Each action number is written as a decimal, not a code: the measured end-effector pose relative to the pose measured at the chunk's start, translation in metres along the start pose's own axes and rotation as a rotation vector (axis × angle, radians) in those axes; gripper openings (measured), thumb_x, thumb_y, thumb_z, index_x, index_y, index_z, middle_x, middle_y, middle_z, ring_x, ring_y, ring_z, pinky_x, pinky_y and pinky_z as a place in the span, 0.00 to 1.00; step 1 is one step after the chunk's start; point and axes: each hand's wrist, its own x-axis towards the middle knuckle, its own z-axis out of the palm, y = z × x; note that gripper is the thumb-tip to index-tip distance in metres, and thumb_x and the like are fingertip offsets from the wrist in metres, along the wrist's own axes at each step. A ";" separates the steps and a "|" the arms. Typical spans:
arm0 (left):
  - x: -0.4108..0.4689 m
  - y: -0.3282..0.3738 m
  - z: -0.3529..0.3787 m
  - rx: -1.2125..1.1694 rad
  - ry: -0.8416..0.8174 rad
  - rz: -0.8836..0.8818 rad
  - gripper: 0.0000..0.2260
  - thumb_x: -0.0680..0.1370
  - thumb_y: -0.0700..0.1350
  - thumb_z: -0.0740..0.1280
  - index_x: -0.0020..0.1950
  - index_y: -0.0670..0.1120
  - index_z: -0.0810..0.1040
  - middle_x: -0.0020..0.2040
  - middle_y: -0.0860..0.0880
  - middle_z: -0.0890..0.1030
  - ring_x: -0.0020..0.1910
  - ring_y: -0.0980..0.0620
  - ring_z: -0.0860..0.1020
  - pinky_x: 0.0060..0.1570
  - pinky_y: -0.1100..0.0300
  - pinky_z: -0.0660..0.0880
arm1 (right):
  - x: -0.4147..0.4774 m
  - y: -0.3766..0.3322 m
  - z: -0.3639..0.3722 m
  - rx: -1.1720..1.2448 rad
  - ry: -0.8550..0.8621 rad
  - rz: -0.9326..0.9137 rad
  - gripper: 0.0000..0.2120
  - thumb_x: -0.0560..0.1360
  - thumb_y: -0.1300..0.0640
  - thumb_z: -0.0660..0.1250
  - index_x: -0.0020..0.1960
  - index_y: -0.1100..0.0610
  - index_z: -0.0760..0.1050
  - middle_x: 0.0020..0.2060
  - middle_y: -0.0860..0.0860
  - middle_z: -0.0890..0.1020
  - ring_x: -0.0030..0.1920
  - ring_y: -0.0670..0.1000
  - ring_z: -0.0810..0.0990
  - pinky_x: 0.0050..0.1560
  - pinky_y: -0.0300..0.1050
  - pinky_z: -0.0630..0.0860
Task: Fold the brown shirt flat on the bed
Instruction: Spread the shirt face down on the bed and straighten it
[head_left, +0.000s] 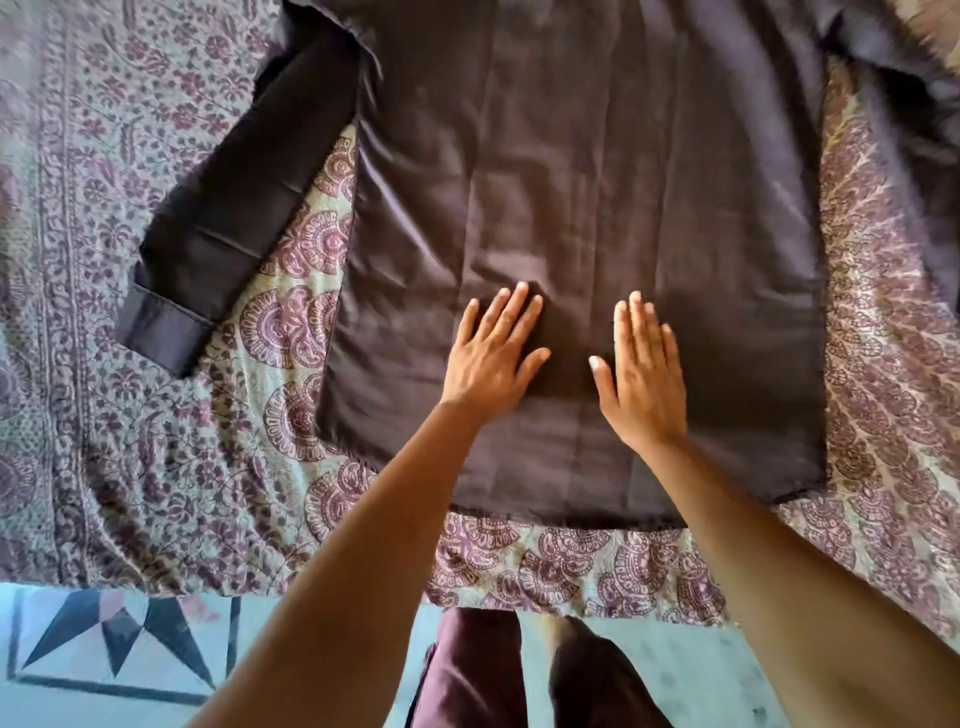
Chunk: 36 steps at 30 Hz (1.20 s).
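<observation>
Brown shirt (587, 208) spread face-down across the patterned bed (130, 467), hem toward the person; left sleeve (228, 218) still extended, no fold yet visible. Left hand (491, 358) and right hand (644, 374) press flat on its lower back, fingers straight, gripping nothing: smoothing stage, all folding remains

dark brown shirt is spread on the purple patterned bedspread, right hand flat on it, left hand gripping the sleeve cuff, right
Not quite. In the head view the left hand also lies flat on the dark brown shirt, beside the right hand; the sleeve cuff lies untouched on the purple patterned bedspread.
</observation>
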 end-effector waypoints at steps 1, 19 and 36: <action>0.004 -0.016 -0.003 0.021 -0.012 0.032 0.26 0.78 0.58 0.49 0.75 0.50 0.59 0.76 0.50 0.59 0.75 0.50 0.58 0.72 0.51 0.46 | 0.003 0.002 0.004 -0.024 -0.018 -0.009 0.30 0.78 0.45 0.48 0.74 0.62 0.54 0.74 0.59 0.57 0.73 0.57 0.57 0.71 0.53 0.52; 0.089 -0.049 -0.036 0.103 -0.041 0.313 0.26 0.77 0.58 0.53 0.73 0.48 0.64 0.73 0.47 0.65 0.72 0.49 0.64 0.71 0.49 0.52 | 0.105 -0.025 -0.007 -0.045 -0.006 0.138 0.31 0.77 0.45 0.48 0.74 0.62 0.54 0.74 0.60 0.57 0.73 0.58 0.58 0.72 0.55 0.52; 0.169 -0.062 -0.060 0.115 0.004 0.197 0.27 0.78 0.59 0.47 0.75 0.50 0.58 0.76 0.47 0.58 0.75 0.48 0.58 0.72 0.48 0.48 | 0.183 0.003 -0.029 -0.005 0.029 0.038 0.31 0.77 0.45 0.45 0.74 0.62 0.54 0.74 0.59 0.57 0.74 0.57 0.56 0.72 0.53 0.51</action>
